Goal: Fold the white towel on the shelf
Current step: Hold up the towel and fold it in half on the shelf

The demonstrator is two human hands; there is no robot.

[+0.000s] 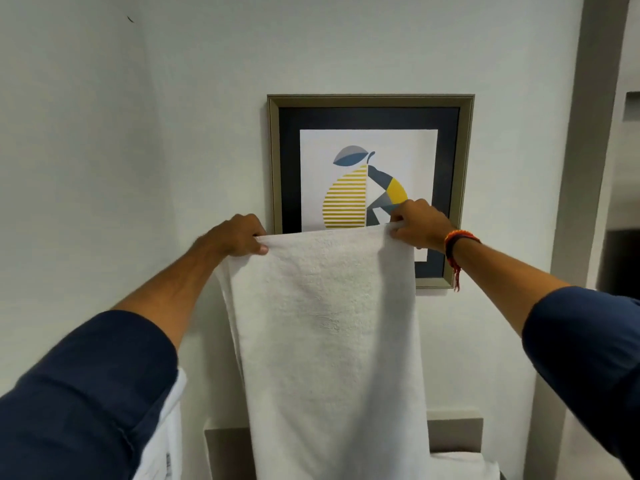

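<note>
A white towel [329,341] hangs lengthwise in front of the wall, held up by its top edge. My left hand [235,237] pinches the top left corner. My right hand [419,225] pinches the top right corner, with an orange and black thread band on its wrist. The towel's lower end runs out of the bottom of the frame, in front of a grey shelf [453,434]. Both forearms reach up and forward in dark blue sleeves.
A framed picture of a pear [367,161] hangs on the pale wall right behind the towel's top edge. More white cloth [464,465] lies on the shelf at lower right. White fabric [162,445] shows under my left arm. A grey door frame [585,168] stands at right.
</note>
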